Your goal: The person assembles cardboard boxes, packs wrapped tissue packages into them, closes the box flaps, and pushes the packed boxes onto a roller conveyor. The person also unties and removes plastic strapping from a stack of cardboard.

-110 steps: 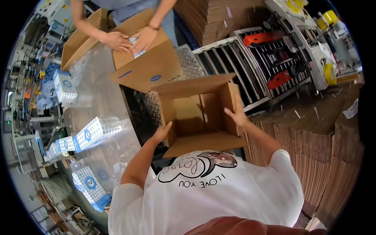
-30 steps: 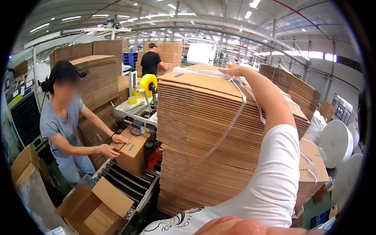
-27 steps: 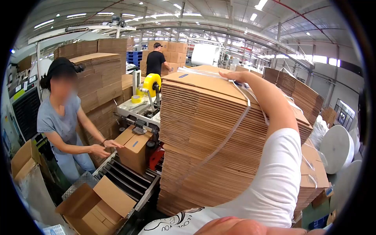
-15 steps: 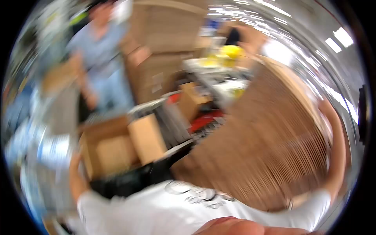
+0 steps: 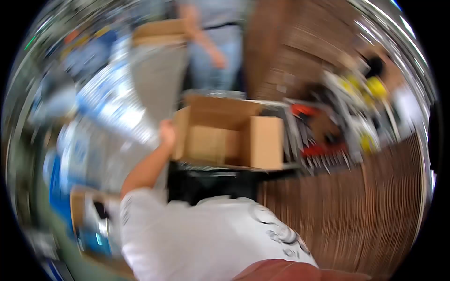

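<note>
An open cardboard box (image 5: 213, 145) stands in front of me, with one flap (image 5: 267, 143) folded out on its right side. My left hand (image 5: 168, 134) is at the box's left edge and appears to grip it, though motion blurs the fingers. My right hand is out of view. A tall stack of flat brown cardboard sheets (image 5: 337, 210) rises close on my right.
Beyond the box, a person (image 5: 213, 51) stands facing me. Right of it are a tray with red parts and tools (image 5: 321, 133) and yellow items (image 5: 375, 87). Plastic-wrapped packs (image 5: 112, 96) lie left, above another open box (image 5: 77, 206).
My view has swung left and down, so the box now appears nearer the middle. My left hand stays at its left edge. My right arm, formerly beside the cardboard stack, has left view.
</note>
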Demonstrator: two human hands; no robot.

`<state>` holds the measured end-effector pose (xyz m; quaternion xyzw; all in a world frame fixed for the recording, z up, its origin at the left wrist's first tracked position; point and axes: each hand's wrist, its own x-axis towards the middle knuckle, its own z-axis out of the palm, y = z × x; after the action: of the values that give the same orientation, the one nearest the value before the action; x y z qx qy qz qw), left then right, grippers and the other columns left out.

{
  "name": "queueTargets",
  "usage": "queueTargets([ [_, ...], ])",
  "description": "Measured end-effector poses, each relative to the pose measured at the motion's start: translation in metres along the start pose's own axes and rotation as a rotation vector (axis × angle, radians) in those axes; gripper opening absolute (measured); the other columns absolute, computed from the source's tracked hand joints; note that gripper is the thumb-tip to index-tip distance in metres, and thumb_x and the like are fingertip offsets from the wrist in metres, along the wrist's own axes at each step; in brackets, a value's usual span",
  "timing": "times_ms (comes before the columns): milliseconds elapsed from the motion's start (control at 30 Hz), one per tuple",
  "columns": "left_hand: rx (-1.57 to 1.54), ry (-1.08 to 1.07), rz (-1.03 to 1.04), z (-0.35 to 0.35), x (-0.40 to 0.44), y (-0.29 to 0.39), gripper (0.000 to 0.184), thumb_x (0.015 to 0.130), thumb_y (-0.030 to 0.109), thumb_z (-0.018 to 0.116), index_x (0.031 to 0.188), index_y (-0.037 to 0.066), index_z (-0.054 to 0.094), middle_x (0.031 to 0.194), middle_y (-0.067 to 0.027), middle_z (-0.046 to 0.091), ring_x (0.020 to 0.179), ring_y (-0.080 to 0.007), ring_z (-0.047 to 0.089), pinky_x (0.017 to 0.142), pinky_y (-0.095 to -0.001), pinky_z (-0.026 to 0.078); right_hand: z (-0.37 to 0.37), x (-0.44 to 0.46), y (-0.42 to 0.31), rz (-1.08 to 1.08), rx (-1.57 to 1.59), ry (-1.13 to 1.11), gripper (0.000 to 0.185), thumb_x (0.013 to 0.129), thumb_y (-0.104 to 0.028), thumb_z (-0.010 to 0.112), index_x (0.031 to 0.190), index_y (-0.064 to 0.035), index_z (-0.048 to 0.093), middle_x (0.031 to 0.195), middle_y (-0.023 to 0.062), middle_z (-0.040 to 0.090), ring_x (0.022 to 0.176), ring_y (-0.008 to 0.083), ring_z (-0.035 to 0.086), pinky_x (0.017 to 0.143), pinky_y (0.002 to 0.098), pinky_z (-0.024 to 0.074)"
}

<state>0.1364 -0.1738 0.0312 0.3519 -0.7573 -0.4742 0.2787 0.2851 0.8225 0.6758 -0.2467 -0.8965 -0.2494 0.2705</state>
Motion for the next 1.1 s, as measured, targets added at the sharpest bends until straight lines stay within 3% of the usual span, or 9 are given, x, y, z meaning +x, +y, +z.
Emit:
queueTargets([
  [100,-0.090,-0.155,0.573,-0.004,-0.036,0.124,0.016,0.090,0.010,0.059,0.105,0.004,0.060,0.102,-0.0085,0.061,0.096,-0.0208,0.057,0.087,-0.0320,0.046,-0.105,-0.095,0.095,0.207,-0.189,0.171,0.026,0.095,-0.027,0.049,0.103,-0.0034,0.055,0.083,0.0215,0.060,0.074,0.0332,0.061,0.064,0.0417,0.0480],
  [367,-0.628,-0.763,1.013,-0.008,-0.172,0.308,0.020,0.093,-0.001,0.051,0.113,0.000,0.050,0.111,-0.0090,0.050,0.096,-0.0174,0.051,0.086,-0.0280,0.043,-0.203,-0.435,0.134,0.535,-0.266,0.824,0.024,0.096,-0.025,0.048,0.094,-0.0012,0.050,0.080,0.0286,0.056,0.079,0.0505,0.053,0.069,0.0500,0.0421],
  [467,-0.770,-1.055,1.140,0.025,-0.247,0.366,0.023,0.088,-0.004,0.054,0.110,0.001,0.050,0.106,-0.0090,0.051,0.091,-0.0163,0.053,0.080,-0.0274,0.043,-0.185,-0.488,0.072,0.943,0.340,0.771,0.020,0.096,-0.019,0.047,0.084,-0.0035,0.049,0.061,0.0042,0.050,0.052,0.0128,0.048,0.048,0.0305,0.0387],
  [633,-0.862,-1.535,1.446,0.012,-0.449,0.418,0.036,0.081,0.000,0.063,0.114,0.002,0.050,0.108,-0.0136,0.052,0.092,-0.0223,0.057,0.083,-0.0318,0.048,-0.112,-0.570,0.010,0.964,1.229,0.961,0.029,0.102,-0.027,0.043,0.076,-0.0122,0.041,0.055,-0.0026,0.036,0.048,0.0111,0.037,0.047,0.0284,0.0361],
  [733,-0.914,-1.525,1.890,-0.005,-0.565,0.423,0.062,0.078,0.010,0.070,0.130,0.001,0.039,0.127,-0.0194,0.046,0.117,-0.0344,0.048,0.101,-0.0411,0.039,-0.035,-0.613,-0.031,0.962,1.504,0.810,0.024,0.101,-0.027,0.041,0.081,-0.0137,0.042,0.059,-0.0044,0.037,0.049,0.0086,0.038,0.046,0.0269,0.0355],
  [867,-0.838,-1.506,2.414,-0.029,-0.714,0.396,0.103,0.069,0.040,0.079,0.143,-0.004,0.023,0.148,-0.0236,0.027,0.139,-0.0414,0.023,0.114,-0.0529,0.015,0.081,-0.710,-0.115,0.960,0.726,0.448,0.021,0.100,-0.021,0.041,0.089,-0.0041,0.044,0.070,0.0133,0.048,0.065,0.0259,0.049,0.058,0.0372,0.0390],
  [967,-1.023,-1.734,2.588,-0.032,-0.790,0.345,0.110,0.068,0.051,0.074,0.147,-0.004,0.019,0.154,-0.0222,0.018,0.145,-0.0375,0.011,0.117,-0.0505,0.003,0.129,-0.818,-0.191,1.225,0.658,0.214,0.018,0.097,-0.020,0.045,0.099,-0.0017,0.044,0.076,0.0272,0.058,0.072,0.0480,0.058,0.059,0.0522,0.0425],
  [1000,-1.027,-1.901,2.602,-0.029,-0.806,0.328,0.111,0.068,0.052,0.073,0.148,-0.002,0.018,0.155,-0.0205,0.017,0.146,-0.0349,0.011,0.118,-0.0498,0.003,0.126,-0.840,-0.216,1.147,0.574,-0.175,0.014,0.092,-0.016,0.050,0.096,-0.0029,0.046,0.069,0.0239,0.059,0.065,0.0461,0.060,0.058,0.0524,0.0447],
  [1100,-0.889,-2.225,2.783,-0.029,-0.834,0.273,0.115,0.066,0.056,0.072,0.149,0.000,0.017,0.156,-0.0195,0.014,0.146,-0.0339,0.010,0.117,-0.0497,0.006,0.133,-0.864,-0.255,0.942,0.636,-0.237,0.012,0.087,-0.013,0.055,0.092,-0.0050,0.047,0.063,0.0198,0.060,0.059,0.0430,0.061,0.055,0.0522,0.0456],
])
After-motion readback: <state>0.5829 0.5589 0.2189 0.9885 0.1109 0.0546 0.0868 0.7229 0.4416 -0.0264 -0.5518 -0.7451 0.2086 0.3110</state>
